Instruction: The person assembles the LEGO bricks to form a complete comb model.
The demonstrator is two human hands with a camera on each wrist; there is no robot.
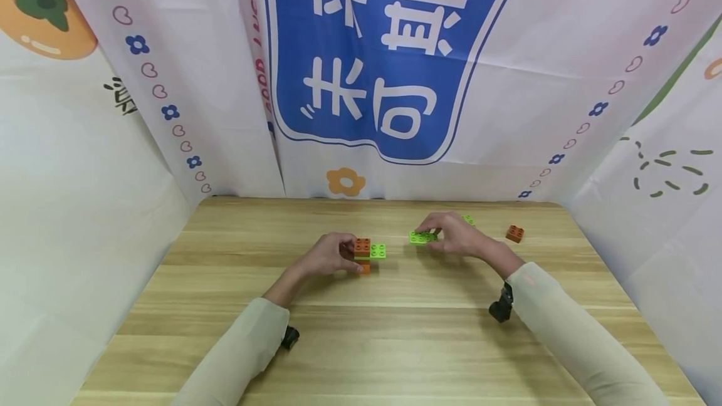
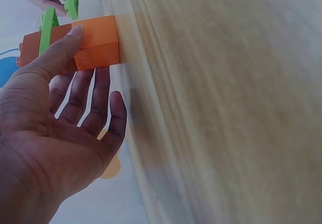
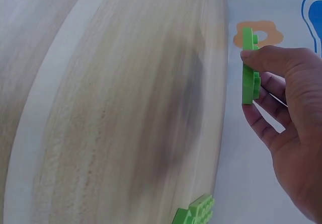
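My left hand (image 1: 333, 253) grips the brick stack (image 1: 363, 247) toward the far edge of the surface (image 1: 395, 343); my right hand (image 1: 455, 234) pinches a green plate (image 1: 417, 239), further toward the right edge. I judge this a joining step; the next move calls for careful alignment.

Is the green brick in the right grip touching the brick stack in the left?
Apart. In the head view, a strip of wooden tabletop shows plainly between the green brick in the right grip and the brick stack.
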